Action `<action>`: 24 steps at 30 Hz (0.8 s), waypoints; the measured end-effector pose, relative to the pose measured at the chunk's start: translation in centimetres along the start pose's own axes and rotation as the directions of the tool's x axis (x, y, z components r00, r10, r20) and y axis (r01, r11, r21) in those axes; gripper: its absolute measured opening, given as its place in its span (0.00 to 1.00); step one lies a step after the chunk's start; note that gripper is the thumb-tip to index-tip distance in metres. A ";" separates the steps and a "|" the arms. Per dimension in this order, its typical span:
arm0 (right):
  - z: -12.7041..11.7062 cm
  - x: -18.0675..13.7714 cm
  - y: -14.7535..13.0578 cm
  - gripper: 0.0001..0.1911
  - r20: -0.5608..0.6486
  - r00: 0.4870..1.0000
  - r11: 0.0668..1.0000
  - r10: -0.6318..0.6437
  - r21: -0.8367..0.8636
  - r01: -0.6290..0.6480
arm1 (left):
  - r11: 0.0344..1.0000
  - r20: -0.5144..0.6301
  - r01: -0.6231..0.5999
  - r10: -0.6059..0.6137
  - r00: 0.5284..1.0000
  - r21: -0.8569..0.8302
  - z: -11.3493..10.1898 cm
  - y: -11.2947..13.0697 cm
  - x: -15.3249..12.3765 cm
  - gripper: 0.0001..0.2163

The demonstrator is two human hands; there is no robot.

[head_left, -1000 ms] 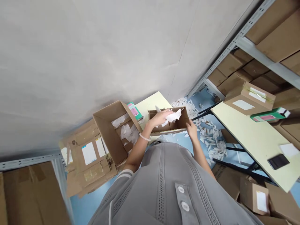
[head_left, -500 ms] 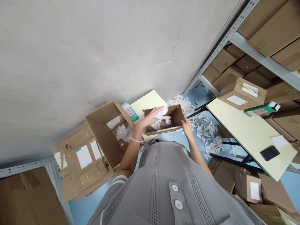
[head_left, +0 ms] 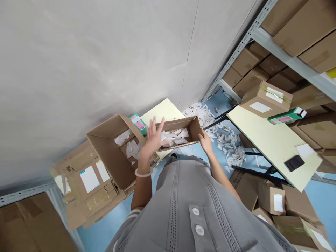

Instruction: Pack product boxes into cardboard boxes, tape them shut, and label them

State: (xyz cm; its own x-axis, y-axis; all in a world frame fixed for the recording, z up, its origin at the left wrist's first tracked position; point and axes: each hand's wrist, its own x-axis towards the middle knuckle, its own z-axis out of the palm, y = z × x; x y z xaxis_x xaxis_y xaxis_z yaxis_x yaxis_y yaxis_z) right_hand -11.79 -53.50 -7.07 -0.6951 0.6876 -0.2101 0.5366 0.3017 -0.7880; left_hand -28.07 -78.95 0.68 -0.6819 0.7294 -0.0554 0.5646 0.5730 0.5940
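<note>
Head view. My right hand (head_left: 205, 142) grips the near right corner of a small open cardboard box (head_left: 195, 127), fingers closed on its wall. The box is held above the pale table (head_left: 160, 111) and contains loose white paper pieces (head_left: 174, 136). My left hand (head_left: 153, 134) is raised at the box's left end, fingers spread wide, holding nothing. A larger open carton (head_left: 109, 154) stands just left of it; white paper scraps (head_left: 231, 147) litter the blue floor (head_left: 105, 227).
</note>
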 end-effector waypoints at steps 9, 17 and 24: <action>-0.5 -1.1 -0.3 0.28 0.023 0.999 0.999 0.028 0.036 -0.029 | 0.897 0.211 0.367 -0.320 0.924 -0.248 2.6 0.6 -4.9 0.32; -4.0 -2.1 2.6 0.33 0.049 0.999 0.933 -0.021 0.360 0.002 | 0.892 0.085 0.437 -0.430 0.899 -0.116 6.5 3.4 -2.9 0.30; -14.7 -2.1 9.0 0.34 -0.113 0.988 0.892 0.109 0.450 -0.047 | 0.956 0.094 0.291 -0.287 0.953 -0.031 12.4 13.5 2.7 0.32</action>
State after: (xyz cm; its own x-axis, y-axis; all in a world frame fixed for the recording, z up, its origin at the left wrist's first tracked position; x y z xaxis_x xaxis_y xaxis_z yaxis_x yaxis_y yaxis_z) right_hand 1.57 -42.53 -5.22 -0.5737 0.7866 -0.2281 0.2960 -0.0606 -0.9533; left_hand -16.53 -64.60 -1.43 -0.7682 0.5661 -0.2989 0.3270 0.7484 0.5769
